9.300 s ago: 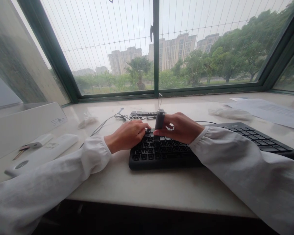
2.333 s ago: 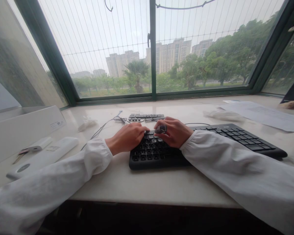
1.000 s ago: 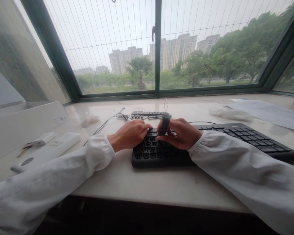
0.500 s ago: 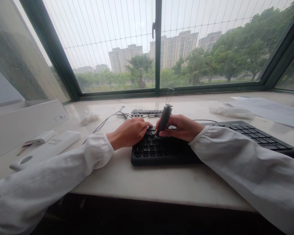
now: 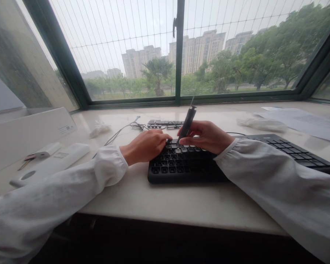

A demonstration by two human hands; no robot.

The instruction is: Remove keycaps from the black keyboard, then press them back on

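A black keyboard (image 5: pixel 187 176) lies in front of me, its left part showing bare key sockets without caps. My left hand (image 5: pixel 145 146) is curled closed at its far left corner, gripping it there; the fingertips are partly hidden. In my right hand (image 5: pixel 206 135) is a slim black keycap puller (image 5: pixel 187 124), held tilted between thumb and fingers. Its thin wire loop points up and away, and its lower end is down at the upper rows of the keyboard, near several lighter key positions.
Loose keycaps (image 5: pixel 165 124) lie in rows behind the keyboard, beside a coiled cable (image 5: pixel 137 126). To the left are a white box (image 5: pixel 44 128), a white device (image 5: pixel 52 165) and keys (image 5: pixel 27 161). Plastic bags (image 5: pixel 261 124) and paper sheets (image 5: pixel 310 121) lie far right.
The keycap puller has turned, so its wire loop now shows nearly edge-on, and its lower end has shifted slightly right. More of the upper key row is visible. My left hand stays at the corner.
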